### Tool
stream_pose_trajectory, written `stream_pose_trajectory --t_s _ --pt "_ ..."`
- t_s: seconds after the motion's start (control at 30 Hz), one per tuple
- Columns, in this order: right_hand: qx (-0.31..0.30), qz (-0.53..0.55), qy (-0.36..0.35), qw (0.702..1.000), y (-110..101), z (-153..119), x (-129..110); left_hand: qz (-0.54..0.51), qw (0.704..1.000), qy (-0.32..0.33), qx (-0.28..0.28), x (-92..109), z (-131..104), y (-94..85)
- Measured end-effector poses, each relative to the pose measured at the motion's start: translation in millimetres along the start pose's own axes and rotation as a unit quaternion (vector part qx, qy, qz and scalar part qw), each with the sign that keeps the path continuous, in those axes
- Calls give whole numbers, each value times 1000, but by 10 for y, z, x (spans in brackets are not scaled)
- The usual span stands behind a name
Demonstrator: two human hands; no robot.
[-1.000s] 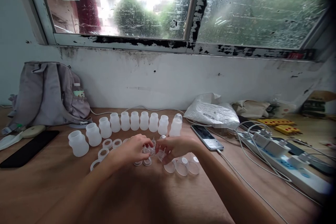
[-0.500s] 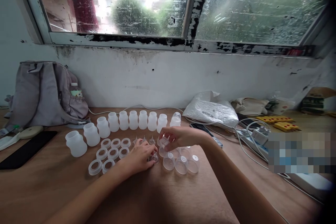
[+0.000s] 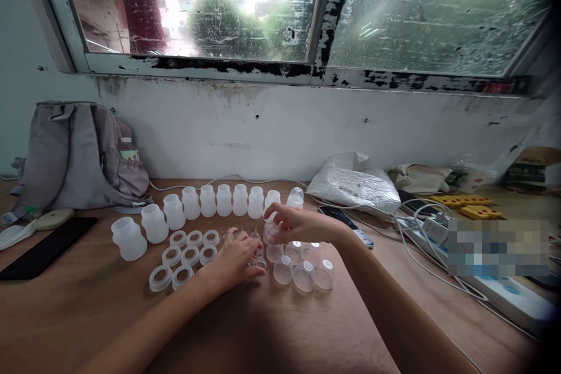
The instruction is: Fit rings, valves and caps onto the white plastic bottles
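Observation:
My left hand [image 3: 240, 256] rests over a group of small clear nipples [image 3: 260, 264], its fingers curled down among them; whether it grips one is hidden. My right hand [image 3: 289, 225] pinches a clear cap [image 3: 270, 230] by its sides, just above the other clear caps [image 3: 305, 276] standing on the table. White rings [image 3: 190, 255] lie in rows to the left of my left hand. Behind, frosted bottles [image 3: 223, 200] stand open in a curved row. At the right end of that row stands a bottle with a clear cap on top [image 3: 295, 197].
A grey backpack [image 3: 83, 152] and a black pad [image 3: 48, 248] are on the left. At the right lie a phone [image 3: 346, 225], a silver bag [image 3: 355, 184], cables and a power strip [image 3: 508, 298]. A wall and window rise behind the table [image 3: 210, 327].
My right hand has shifted slightly left and up with the clear cap, uncovering more of the caps below. The fingers of my left hand have moved a little over the nipples.

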State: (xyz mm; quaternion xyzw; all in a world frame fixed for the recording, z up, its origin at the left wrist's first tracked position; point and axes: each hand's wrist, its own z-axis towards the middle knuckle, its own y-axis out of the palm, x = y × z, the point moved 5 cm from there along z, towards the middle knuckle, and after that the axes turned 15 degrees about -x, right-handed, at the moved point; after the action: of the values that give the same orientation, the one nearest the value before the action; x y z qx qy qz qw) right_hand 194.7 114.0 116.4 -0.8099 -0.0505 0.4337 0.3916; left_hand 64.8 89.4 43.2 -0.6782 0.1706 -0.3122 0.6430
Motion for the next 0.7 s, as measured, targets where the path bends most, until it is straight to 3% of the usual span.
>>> stream_pose_trajectory --t_s 0.17,0.27,0.37,0.43,0.53,0.6,0.7 --pt "7 85 -32 996 73 91 2 -7 991 -26 132 57 -99 -379" --pt "-3 132 -64 989 143 141 -77 -54 990 17 128 111 -182 -598" --pt "-6 164 -93 982 187 161 -165 -75 996 -4 41 50 -290 -720" --pt "23 158 -101 982 165 154 -191 -60 994 -67 -60 -51 -374 -710" --pt "78 137 -103 982 97 134 -192 -1 962 -177 -208 -188 -477 -599" --pt "96 127 -105 982 62 123 -192 36 942 -220 -252 -225 -475 -518" --pt "117 118 -106 980 21 95 -205 58 930 -249 -263 -271 -391 -376"
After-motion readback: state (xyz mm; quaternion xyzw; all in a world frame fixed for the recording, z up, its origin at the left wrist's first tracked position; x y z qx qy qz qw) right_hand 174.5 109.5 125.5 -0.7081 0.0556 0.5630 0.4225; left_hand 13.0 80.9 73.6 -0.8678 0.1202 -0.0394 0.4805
